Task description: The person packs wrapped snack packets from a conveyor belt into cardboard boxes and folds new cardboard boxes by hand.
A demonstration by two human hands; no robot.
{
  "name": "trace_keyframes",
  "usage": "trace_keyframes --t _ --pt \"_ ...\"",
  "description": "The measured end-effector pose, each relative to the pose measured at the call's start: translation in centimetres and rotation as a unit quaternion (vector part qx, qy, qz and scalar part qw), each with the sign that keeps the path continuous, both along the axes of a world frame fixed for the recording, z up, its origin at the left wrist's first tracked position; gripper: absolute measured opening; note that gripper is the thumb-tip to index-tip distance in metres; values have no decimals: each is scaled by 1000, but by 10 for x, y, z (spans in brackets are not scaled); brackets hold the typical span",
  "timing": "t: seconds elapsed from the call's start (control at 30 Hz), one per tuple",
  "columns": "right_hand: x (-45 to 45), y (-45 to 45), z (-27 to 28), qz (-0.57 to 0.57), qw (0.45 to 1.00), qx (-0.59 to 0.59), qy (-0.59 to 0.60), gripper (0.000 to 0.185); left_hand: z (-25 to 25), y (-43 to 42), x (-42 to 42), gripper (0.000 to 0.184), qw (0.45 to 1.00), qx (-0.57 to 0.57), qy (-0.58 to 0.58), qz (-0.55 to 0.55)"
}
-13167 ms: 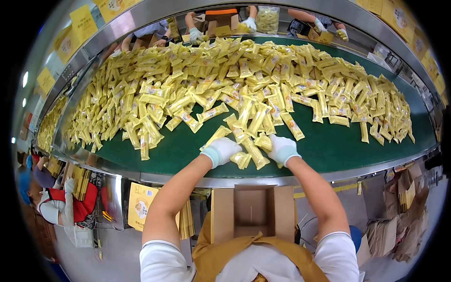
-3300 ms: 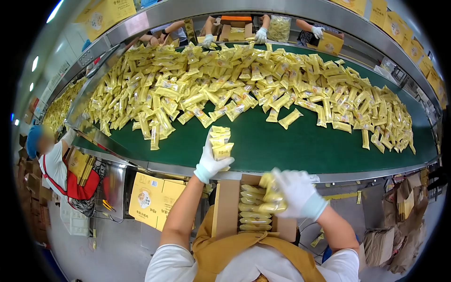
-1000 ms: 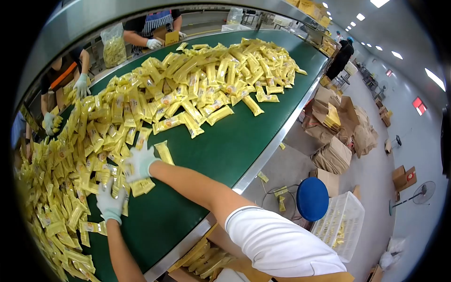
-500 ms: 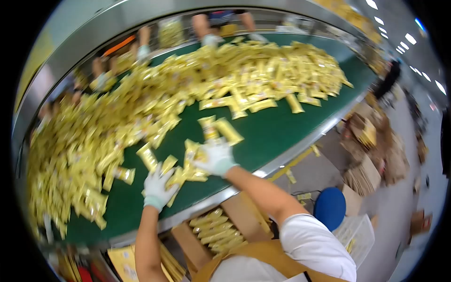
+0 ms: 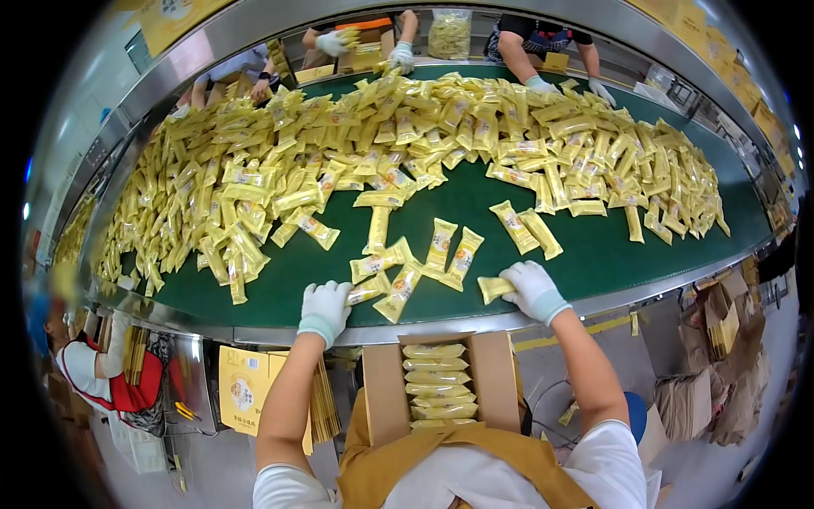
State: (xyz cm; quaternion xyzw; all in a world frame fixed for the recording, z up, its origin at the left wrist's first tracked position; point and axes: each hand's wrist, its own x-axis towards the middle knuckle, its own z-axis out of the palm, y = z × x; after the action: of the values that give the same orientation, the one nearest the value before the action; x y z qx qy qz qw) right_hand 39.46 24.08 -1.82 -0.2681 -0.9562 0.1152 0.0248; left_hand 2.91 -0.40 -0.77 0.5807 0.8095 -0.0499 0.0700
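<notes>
Both of my hands wear white gloves and are at the near edge of the green conveyor belt (image 5: 441,316). My left hand (image 5: 325,307) has its fingers closed at the left end of a small yellow packet (image 5: 368,289). On the other side, my right hand (image 5: 532,289) grips the end of another yellow packet (image 5: 492,289). Several loose packets lie between the hands, among them an upright one (image 5: 440,245) and a slanted one (image 5: 398,293). Below the belt, in front of my body, an open cardboard box (image 5: 387,394) holds a stacked row of yellow packets (image 5: 437,377).
A large heap of yellow packets (image 5: 280,161) spreads across the belt. Gloved hands of co-workers (image 5: 543,83) reach in at the far side. Folded yellow cartons (image 5: 244,386) stand at lower left, near a person in a red apron (image 5: 93,373). Brown cardboard (image 5: 685,403) lies at right.
My view has swung left and levelled. My hands have moved apart, and my right hand has left the packets in the middle and now has one at the right.
</notes>
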Motion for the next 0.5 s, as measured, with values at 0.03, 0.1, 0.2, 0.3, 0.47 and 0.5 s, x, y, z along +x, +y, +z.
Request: trace_keyframes --t 0.03,0.1,0.2,0.3,0.47,0.5 --pt "-4 5 7 5 998 -18 67 38 11 -2 -6 37 1000 -2 -7 11" --pt "-17 14 28 23 991 -19 127 36 33 3 -9 35 996 -38 -5 79" --pt "-52 25 40 98 979 16 176 37 65 10 10 43 988 40 -104 104" --pt "-93 41 6 176 981 19 81 40 51 37 43 51 989 20 -142 40" --pt "-117 36 8 186 977 39 -97 39 23 82 80 50 996 -45 -71 29" --pt "-117 32 22 157 972 10 -174 40 12 88 76 49 996 -48 -68 31"
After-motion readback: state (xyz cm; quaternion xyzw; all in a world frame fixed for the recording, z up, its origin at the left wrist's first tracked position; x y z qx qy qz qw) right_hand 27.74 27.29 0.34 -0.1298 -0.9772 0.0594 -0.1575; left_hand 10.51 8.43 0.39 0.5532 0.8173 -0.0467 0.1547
